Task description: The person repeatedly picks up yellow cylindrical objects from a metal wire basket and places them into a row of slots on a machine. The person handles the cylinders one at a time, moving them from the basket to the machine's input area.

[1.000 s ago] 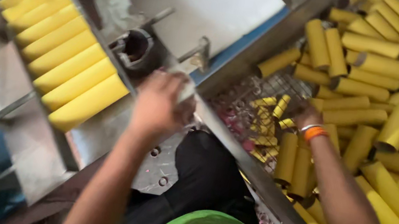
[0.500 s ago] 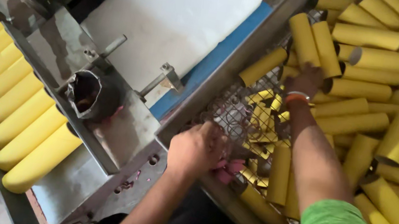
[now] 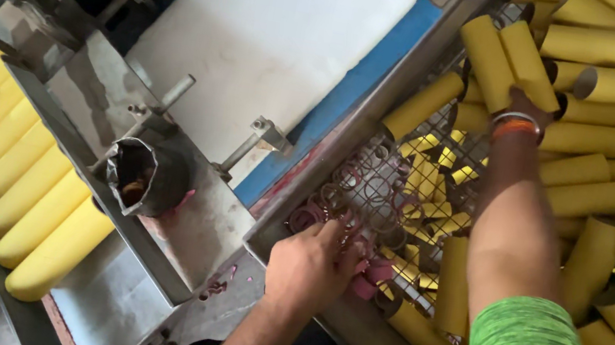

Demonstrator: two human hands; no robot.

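Two hands work the wire bin [image 3: 376, 168]: the left hand [image 3: 313, 262], fingers curled together onto pink rings [image 3: 370, 272] at its 2 o'clock; the right hand [image 3: 525, 110], grip hidden, among yellow tubes [image 3: 578, 170] at 12; better pinch few rings, lifting clear of the mesh.

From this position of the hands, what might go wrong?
The left hand presses among pink rings on a wire grid; fingers might catch in the mesh. The right hand reaches under stacked yellow tubes, so the loose pile may roll down.
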